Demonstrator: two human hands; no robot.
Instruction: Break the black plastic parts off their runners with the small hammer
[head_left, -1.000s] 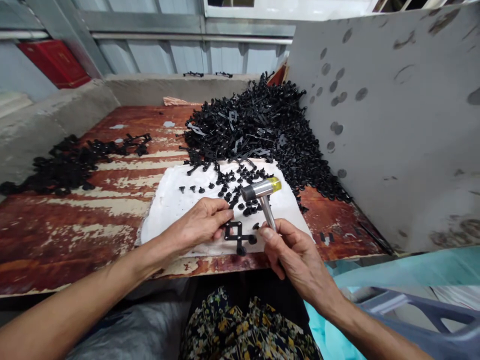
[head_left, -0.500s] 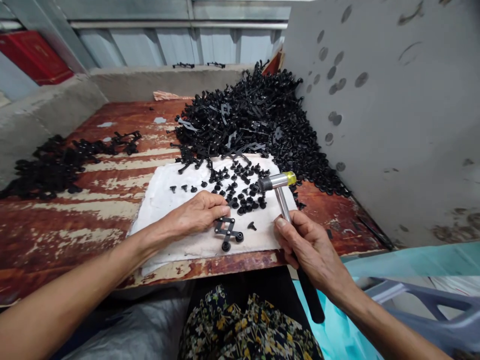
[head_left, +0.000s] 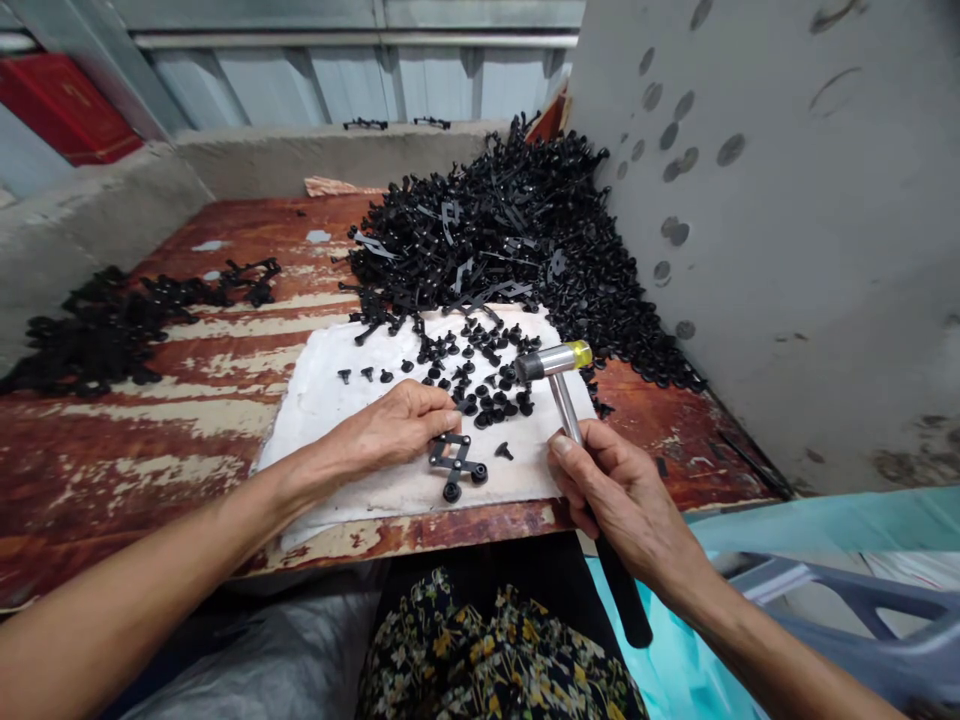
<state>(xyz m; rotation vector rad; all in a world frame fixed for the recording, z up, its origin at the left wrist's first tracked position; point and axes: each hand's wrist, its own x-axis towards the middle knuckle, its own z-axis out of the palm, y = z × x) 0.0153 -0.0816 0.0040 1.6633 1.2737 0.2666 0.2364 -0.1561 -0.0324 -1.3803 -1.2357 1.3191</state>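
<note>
My left hand (head_left: 401,420) is closed on the far end of a black scissor linkage (head_left: 456,462) with round rollers at its near end, over the white cloth (head_left: 337,495). Its fingers hide the held part. My right hand (head_left: 607,485) grips a small mallet (head_left: 555,361) by its handle. The mallet's metal head, dark on one face and yellow on the other, is raised above the cloth. A single black stud (head_left: 504,452) lies between the two hands. Beyond them, several more black studs (head_left: 491,405) are scattered on the cloth.
A large heap of black linkage parts (head_left: 480,230) fills the back right of the worn red table (head_left: 217,390), against a grey panel (head_left: 810,270). A smaller pile of linkages (head_left: 97,340) lies at the left. Two linkages (head_left: 365,124) rest on the back ledge.
Almost nothing differs. Both hands, the linkage and the mallet keep their places, while the view has shifted very slightly.
</note>
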